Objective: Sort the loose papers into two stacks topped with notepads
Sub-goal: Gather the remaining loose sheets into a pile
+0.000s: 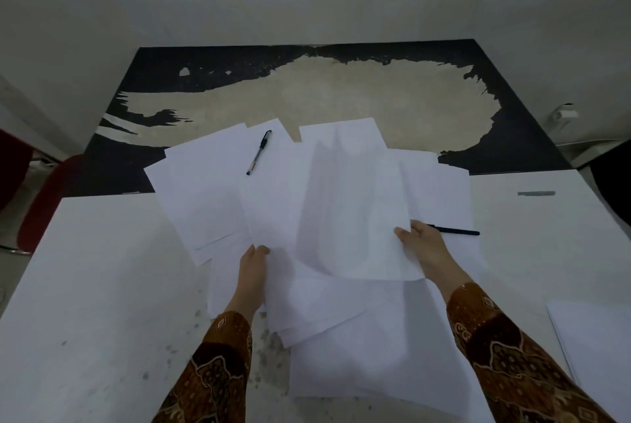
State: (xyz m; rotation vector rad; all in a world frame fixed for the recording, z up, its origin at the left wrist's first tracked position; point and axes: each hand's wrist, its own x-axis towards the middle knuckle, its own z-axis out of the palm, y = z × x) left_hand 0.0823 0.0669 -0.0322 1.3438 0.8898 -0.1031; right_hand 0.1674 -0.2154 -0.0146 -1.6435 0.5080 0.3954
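No text, label, brand, number or sign can be read anywhere. The loose papers [355, 204] are seen as blank white sheets (any faint print is too washed out to be made out), and no marking can be read on the pen [258, 152] lying on them.

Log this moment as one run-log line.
stage: gathering | left hand: grips loose papers | right hand: grips raised sheet | pens: on the papers | stacks: not formed
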